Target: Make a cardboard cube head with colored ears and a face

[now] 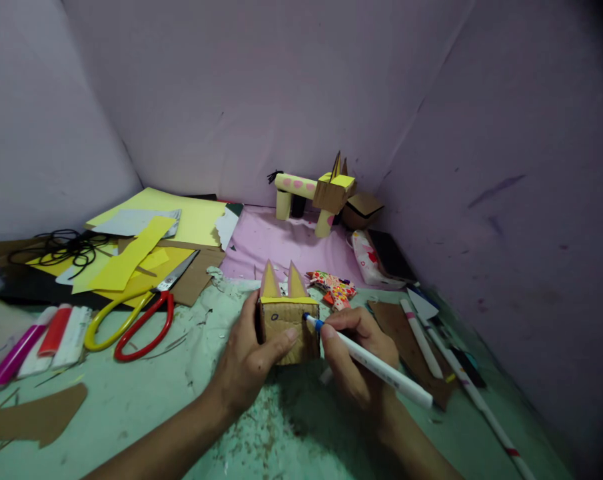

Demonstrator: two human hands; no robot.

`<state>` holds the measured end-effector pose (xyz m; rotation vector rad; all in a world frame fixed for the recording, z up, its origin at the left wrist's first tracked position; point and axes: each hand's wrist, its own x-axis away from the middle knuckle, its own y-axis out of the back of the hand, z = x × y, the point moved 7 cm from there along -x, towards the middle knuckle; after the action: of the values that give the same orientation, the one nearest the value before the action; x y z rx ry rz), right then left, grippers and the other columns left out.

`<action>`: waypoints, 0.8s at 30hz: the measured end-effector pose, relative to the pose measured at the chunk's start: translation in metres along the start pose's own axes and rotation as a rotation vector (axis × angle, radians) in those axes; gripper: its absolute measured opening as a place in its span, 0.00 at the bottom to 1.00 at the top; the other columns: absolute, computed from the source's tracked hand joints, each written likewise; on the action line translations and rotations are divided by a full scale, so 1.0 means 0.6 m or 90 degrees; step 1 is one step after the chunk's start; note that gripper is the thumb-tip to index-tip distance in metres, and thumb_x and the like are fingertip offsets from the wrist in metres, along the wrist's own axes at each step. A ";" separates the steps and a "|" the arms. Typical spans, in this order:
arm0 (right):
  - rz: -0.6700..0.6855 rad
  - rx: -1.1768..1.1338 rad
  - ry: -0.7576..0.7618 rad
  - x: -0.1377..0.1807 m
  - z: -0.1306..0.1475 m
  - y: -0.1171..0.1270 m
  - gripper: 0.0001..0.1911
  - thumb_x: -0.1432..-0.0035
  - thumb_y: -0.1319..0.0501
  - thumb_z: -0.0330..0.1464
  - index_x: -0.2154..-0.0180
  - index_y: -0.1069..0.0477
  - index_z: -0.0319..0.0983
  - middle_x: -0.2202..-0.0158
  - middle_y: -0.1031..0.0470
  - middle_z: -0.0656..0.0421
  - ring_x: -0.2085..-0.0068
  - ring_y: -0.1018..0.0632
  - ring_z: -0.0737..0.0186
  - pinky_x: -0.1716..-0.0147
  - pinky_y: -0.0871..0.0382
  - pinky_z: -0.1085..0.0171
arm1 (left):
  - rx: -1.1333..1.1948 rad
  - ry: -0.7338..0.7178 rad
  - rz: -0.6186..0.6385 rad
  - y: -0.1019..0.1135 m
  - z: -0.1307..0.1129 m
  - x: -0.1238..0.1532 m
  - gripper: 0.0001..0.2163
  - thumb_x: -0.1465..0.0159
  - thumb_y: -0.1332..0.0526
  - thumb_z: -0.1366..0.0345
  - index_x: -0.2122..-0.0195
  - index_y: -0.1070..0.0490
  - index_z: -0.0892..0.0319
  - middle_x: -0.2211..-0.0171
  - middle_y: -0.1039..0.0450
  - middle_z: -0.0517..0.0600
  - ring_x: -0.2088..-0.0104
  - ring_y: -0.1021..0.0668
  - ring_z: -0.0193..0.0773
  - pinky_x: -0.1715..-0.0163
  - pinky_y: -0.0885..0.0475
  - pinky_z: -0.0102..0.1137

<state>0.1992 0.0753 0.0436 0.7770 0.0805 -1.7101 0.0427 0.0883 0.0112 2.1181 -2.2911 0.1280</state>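
My left hand [248, 357] grips a small cardboard box [284, 333] from its left side, thumb across the front. Two pointed ears, pink with yellow centres, stand on the box's yellow-edged top. A small dark oval is drawn on the left of its front face. In my right hand [358, 353] is a white marker pen [381, 372], pinched near its blue tip. That tip touches, or nearly touches, the upper right of the front face; I cannot tell which. Behind stands a cardboard animal figure [301, 188] with a similar boxy head, pale tube body and pink spots.
Red-and-yellow-handled scissors [144, 313] lie left, beside yellow paper strips [131, 257], black cord [64, 250] and glue tubes [54, 340]. A cardboard scrap [36, 415] lies front left. To the right are a phone [391, 255], a brown cardboard piece [406, 340] and a long white stick [474, 393].
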 end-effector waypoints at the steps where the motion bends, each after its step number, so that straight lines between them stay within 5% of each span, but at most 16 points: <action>1: -0.002 0.000 -0.003 0.001 0.000 0.000 0.06 0.46 0.42 0.33 0.75 0.33 0.40 0.85 0.33 0.66 0.84 0.32 0.68 0.85 0.40 0.71 | 0.001 0.000 0.003 0.000 0.000 0.000 0.27 0.44 0.36 0.61 0.45 0.42 0.58 0.51 0.26 0.53 0.54 0.23 0.46 0.55 0.28 0.36; 24: -0.032 -0.057 -0.014 0.002 -0.005 0.007 0.07 0.46 0.41 0.32 0.75 0.33 0.40 0.85 0.34 0.67 0.84 0.34 0.70 0.85 0.42 0.71 | -0.010 0.001 -0.003 0.003 0.006 -0.003 0.27 0.44 0.35 0.61 0.45 0.42 0.57 0.51 0.26 0.53 0.54 0.23 0.48 0.53 0.30 0.38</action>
<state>0.2041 0.0745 0.0421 0.6948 0.1620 -1.7501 0.0413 0.0898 0.0077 2.1161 -2.2783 0.1107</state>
